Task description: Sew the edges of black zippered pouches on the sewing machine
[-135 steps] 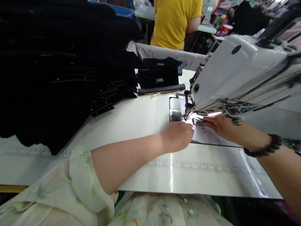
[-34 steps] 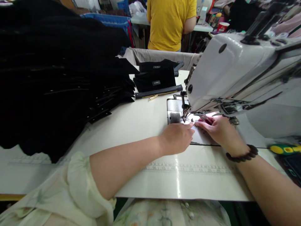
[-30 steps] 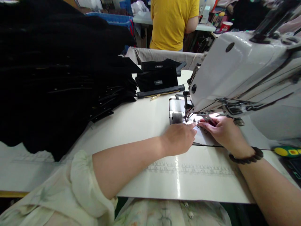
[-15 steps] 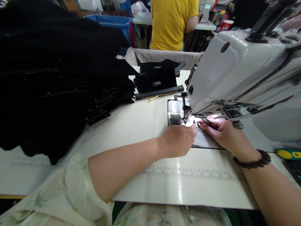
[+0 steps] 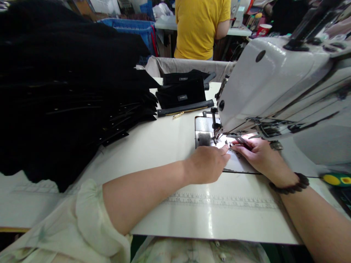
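Under the lit head of a white sewing machine point(image 5: 274, 80), both my hands meet on the metal needle plate point(image 5: 204, 126). My left hand point(image 5: 210, 164) is closed, its index finger and thumb just in front of the presser foot point(image 5: 215, 138); whatever they pinch is too small to name. Close to its right, my right hand point(image 5: 259, 151) is closed around a slim dark metal tool point(image 5: 244, 141) resembling thread snips. A small dark piece point(image 5: 226, 142) shows between the fingertips of the two hands, its kind unclear.
A big pile of black fabric pieces point(image 5: 68, 91) covers the table's left side. Black labelled pieces point(image 5: 181, 94) and a strip with a gold zip point(image 5: 186, 108) lie behind the machine bed. A ruler scale point(image 5: 219, 201) runs along the front. A person in yellow point(image 5: 201, 29) stands beyond.
My right wrist has shifted slightly left. Both hands otherwise stay closed near the presser foot.
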`<action>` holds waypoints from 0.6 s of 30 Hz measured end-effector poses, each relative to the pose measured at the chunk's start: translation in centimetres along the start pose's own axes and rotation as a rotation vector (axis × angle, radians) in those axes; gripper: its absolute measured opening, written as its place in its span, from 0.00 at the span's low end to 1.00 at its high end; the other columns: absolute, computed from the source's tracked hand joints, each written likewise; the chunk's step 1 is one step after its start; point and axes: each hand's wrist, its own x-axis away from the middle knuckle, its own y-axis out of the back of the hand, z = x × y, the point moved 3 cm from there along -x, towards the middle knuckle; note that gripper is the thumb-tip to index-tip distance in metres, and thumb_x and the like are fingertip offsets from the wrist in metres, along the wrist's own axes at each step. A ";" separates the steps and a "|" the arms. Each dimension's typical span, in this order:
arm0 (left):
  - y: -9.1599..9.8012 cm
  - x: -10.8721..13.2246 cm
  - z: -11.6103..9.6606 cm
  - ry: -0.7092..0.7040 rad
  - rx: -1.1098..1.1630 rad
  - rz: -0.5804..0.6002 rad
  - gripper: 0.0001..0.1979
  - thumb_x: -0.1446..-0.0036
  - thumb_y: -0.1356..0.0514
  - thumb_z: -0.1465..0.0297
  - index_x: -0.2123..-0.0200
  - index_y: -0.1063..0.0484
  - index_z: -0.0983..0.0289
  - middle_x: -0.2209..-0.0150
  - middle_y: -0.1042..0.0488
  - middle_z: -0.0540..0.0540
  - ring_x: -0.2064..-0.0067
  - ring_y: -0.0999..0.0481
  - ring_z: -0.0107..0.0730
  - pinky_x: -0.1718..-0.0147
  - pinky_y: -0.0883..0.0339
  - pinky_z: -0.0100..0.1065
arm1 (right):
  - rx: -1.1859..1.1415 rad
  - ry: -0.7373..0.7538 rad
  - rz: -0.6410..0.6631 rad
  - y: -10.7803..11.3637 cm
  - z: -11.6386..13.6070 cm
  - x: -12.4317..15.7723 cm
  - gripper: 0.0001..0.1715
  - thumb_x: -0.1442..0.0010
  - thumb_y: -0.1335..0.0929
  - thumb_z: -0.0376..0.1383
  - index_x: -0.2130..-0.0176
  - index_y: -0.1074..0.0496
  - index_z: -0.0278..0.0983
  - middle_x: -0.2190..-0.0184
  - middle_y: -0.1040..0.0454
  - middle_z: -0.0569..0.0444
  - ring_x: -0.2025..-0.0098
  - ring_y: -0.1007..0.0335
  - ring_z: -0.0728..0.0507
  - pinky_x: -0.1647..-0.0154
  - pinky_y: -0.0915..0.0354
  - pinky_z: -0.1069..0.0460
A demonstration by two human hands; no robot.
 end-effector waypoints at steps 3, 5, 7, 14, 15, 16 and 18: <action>-0.2 0.0 0.0 0.001 0.005 -0.028 0.12 0.34 0.48 0.75 0.52 0.28 0.70 0.40 0.30 0.64 0.52 0.21 0.38 0.55 0.25 0.36 | -0.002 0.029 0.026 0.3 0.6 0.1 0.17 0.43 0.34 0.45 0.64 0.21 0.37 0.66 0.20 0.45 0.64 0.25 0.37 0.58 0.32 0.44; -0.3 0.0 0.1 0.029 0.024 -0.054 0.13 0.33 0.49 0.74 0.50 0.28 0.70 0.39 0.31 0.64 0.50 0.22 0.38 0.53 0.26 0.37 | -0.011 0.050 0.056 0.4 0.9 0.1 0.18 0.41 0.35 0.45 0.62 0.21 0.37 0.67 0.21 0.46 0.66 0.26 0.38 0.60 0.33 0.45; -0.2 -0.1 0.2 0.079 0.048 -0.071 0.14 0.33 0.49 0.72 0.49 0.29 0.70 0.37 0.34 0.64 0.47 0.23 0.40 0.50 0.26 0.38 | -0.017 0.065 0.081 0.4 1.1 0.1 0.20 0.40 0.36 0.45 0.60 0.21 0.37 0.66 0.21 0.47 0.66 0.26 0.39 0.62 0.33 0.46; 0.3 -1.0 0.8 0.154 0.127 -0.019 0.16 0.34 0.47 0.71 0.45 0.30 0.68 0.34 0.38 0.61 0.44 0.25 0.41 0.51 0.24 0.39 | 0.063 0.032 0.046 0.3 0.9 0.0 0.18 0.41 0.36 0.47 0.68 0.24 0.38 0.73 0.24 0.48 0.71 0.29 0.41 0.70 0.38 0.49; 0.3 -1.1 0.8 0.142 0.120 -0.022 0.16 0.34 0.47 0.71 0.45 0.30 0.68 0.34 0.38 0.62 0.43 0.26 0.42 0.50 0.25 0.39 | 0.078 0.028 0.042 0.3 0.9 0.1 0.19 0.41 0.36 0.48 0.71 0.26 0.38 0.75 0.25 0.49 0.73 0.30 0.41 0.72 0.39 0.49; 0.4 -1.1 0.8 0.130 0.107 -0.029 0.16 0.34 0.46 0.71 0.45 0.31 0.69 0.35 0.37 0.63 0.41 0.28 0.42 0.50 0.25 0.39 | 0.092 0.027 0.039 0.3 0.8 0.1 0.20 0.41 0.37 0.48 0.74 0.28 0.38 0.76 0.26 0.49 0.74 0.31 0.41 0.72 0.39 0.49; 0.4 -1.1 0.8 0.111 0.077 -0.049 0.16 0.34 0.46 0.72 0.45 0.31 0.70 0.36 0.36 0.64 0.41 0.28 0.42 0.51 0.24 0.38 | 0.125 0.029 0.022 0.3 0.8 0.2 0.21 0.40 0.37 0.50 0.75 0.30 0.38 0.76 0.27 0.49 0.74 0.31 0.42 0.72 0.39 0.49</action>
